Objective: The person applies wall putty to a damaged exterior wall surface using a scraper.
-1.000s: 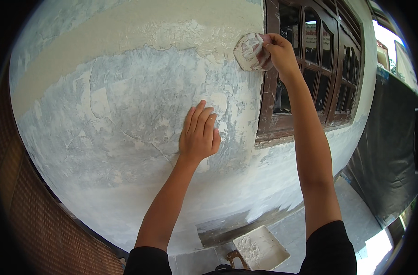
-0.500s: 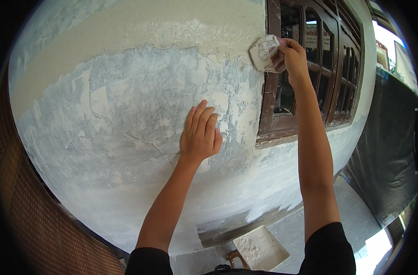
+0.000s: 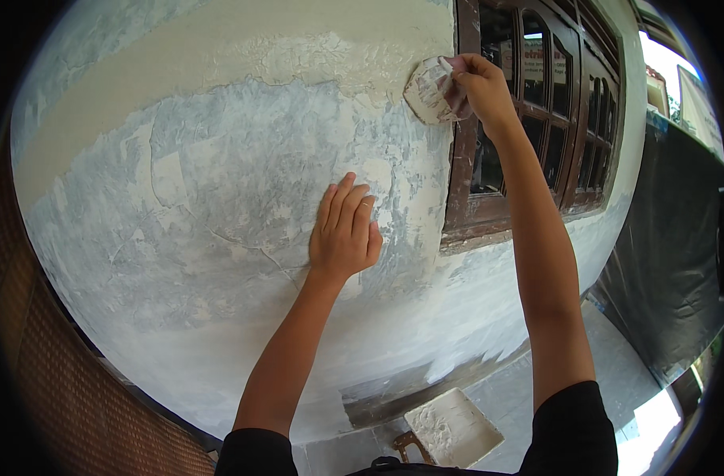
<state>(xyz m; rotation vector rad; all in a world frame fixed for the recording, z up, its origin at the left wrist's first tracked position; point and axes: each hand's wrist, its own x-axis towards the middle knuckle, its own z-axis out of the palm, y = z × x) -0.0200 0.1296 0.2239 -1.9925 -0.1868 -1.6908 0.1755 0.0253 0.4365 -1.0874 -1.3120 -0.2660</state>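
Note:
My left hand (image 3: 344,234) lies flat against the patchy grey and white wall (image 3: 219,206), fingers together and pointing up, holding nothing. High up, my right hand (image 3: 479,87) grips a putty-smeared scraper blade (image 3: 430,90) and presses it on the wall just left of the brown window frame (image 3: 461,159). Above the blade runs a band of rough cream plaster (image 3: 298,55).
The dark wooden window (image 3: 552,119) with several panes fills the upper right. Below on the ground lies a square board with white putty (image 3: 453,428). A black sheet (image 3: 671,262) hangs at right. A woven brown surface (image 3: 53,397) curves along the lower left.
My right hand slid the scraper right toward the window frame, then back left and slightly down. The left hand has stayed flat on the wall.

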